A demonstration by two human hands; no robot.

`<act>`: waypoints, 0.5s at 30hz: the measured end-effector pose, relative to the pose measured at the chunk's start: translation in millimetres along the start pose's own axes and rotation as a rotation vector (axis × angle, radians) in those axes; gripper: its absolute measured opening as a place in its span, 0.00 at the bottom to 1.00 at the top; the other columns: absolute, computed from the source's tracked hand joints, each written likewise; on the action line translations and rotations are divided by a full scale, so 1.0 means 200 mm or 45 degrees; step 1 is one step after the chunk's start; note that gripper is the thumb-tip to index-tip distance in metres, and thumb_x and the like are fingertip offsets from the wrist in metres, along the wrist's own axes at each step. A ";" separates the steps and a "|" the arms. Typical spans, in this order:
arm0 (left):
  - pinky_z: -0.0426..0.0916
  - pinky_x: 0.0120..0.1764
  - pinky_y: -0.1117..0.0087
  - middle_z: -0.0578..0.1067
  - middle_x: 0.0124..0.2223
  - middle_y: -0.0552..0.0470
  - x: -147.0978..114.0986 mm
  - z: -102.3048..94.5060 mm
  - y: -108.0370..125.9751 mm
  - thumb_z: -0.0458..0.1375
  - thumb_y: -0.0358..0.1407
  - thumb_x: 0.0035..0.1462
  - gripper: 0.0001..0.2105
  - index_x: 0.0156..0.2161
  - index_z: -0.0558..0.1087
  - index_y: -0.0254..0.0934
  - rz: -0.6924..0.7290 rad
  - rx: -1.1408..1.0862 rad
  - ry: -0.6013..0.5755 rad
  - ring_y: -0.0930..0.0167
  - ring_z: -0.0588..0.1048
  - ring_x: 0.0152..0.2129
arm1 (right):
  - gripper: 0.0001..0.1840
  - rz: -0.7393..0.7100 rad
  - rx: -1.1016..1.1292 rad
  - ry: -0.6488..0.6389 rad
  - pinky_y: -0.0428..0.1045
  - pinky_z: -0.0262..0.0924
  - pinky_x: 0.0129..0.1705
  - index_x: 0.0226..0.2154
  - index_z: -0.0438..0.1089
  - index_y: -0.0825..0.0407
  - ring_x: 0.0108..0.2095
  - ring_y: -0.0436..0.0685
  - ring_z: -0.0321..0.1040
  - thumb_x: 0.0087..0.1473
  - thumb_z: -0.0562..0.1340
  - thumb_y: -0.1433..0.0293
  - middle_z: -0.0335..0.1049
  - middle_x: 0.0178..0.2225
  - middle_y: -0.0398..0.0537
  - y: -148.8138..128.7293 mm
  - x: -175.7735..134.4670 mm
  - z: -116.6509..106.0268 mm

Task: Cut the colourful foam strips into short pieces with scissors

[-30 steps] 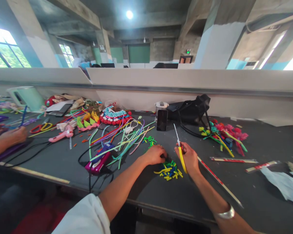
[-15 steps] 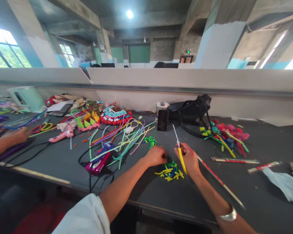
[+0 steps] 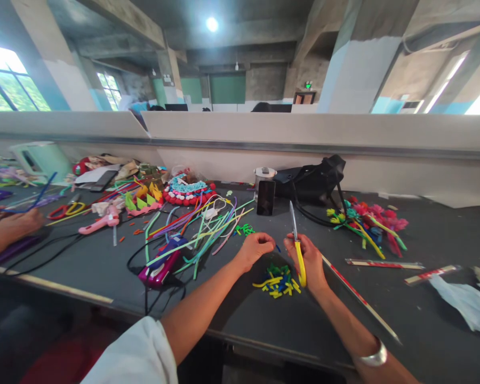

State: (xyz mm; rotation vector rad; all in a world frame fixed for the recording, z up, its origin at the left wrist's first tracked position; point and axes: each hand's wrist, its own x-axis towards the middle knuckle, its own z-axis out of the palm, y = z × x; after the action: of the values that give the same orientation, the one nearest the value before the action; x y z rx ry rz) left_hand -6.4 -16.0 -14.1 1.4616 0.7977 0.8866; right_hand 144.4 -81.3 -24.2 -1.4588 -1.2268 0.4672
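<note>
My left hand (image 3: 257, 250) is closed in a pinch, with a short blue pipe cleaner piece (image 3: 278, 248) showing at its fingertips. Yellow-handled scissors (image 3: 301, 262) are in my right hand (image 3: 312, 265), blades pointing up and away from me. Below and between both hands lies a pile of cut pipe cleaner pieces (image 3: 278, 282) in yellow, blue and green. A smaller heap of green pieces (image 3: 245, 230) sits just beyond my left hand.
Long pipe cleaners (image 3: 208, 234) and a magenta-and-blue device (image 3: 164, 264) with black cords lie left. A phone (image 3: 266, 197) leans before a lidded jar. Rightward are a black bag (image 3: 320, 178), fuzzy flowers (image 3: 380, 221) and wrapped sticks (image 3: 385, 263). Another person's hands (image 3: 16, 229) work far left.
My left hand has lifted slightly from above the pile, and a blue piece now shows at its fingertips. The scissors have turned more upright in my right hand.
</note>
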 end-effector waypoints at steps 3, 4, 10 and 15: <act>0.56 0.28 0.75 0.69 0.22 0.57 0.00 0.00 0.02 0.56 0.31 0.41 0.04 0.25 0.72 0.33 -0.029 -0.047 -0.011 0.76 0.63 0.21 | 0.25 0.023 0.049 -0.054 0.45 0.60 0.24 0.43 0.67 0.53 0.20 0.50 0.64 0.52 0.58 0.51 0.71 0.27 0.46 -0.02 -0.01 0.00; 0.56 0.28 0.74 0.69 0.22 0.57 0.00 0.01 0.02 0.56 0.31 0.41 0.04 0.25 0.71 0.33 -0.036 -0.051 -0.017 0.76 0.63 0.21 | 0.25 0.019 0.055 -0.073 0.45 0.59 0.23 0.44 0.67 0.53 0.19 0.49 0.62 0.52 0.58 0.51 0.70 0.26 0.45 -0.02 -0.02 0.00; 0.56 0.29 0.74 0.69 0.22 0.56 -0.01 0.01 0.02 0.56 0.31 0.41 0.03 0.24 0.71 0.33 -0.046 -0.077 -0.024 0.76 0.64 0.22 | 0.25 -0.001 0.040 -0.092 0.44 0.57 0.21 0.45 0.67 0.51 0.16 0.47 0.58 0.51 0.59 0.52 0.69 0.24 0.42 -0.03 -0.03 0.00; 0.59 0.31 0.73 0.69 0.22 0.56 -0.01 0.01 0.01 0.55 0.30 0.40 0.03 0.24 0.70 0.33 0.013 -0.181 -0.047 0.75 0.65 0.23 | 0.26 -0.029 0.047 -0.080 0.45 0.59 0.24 0.45 0.67 0.52 0.22 0.51 0.65 0.50 0.60 0.52 0.71 0.26 0.44 -0.03 -0.02 0.00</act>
State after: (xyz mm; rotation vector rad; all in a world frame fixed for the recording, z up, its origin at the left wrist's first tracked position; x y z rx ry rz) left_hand -4.9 -18.1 -13.1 1.3548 0.6868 0.9032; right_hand 140.2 -85.4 -21.0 -1.4069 -1.2770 0.5208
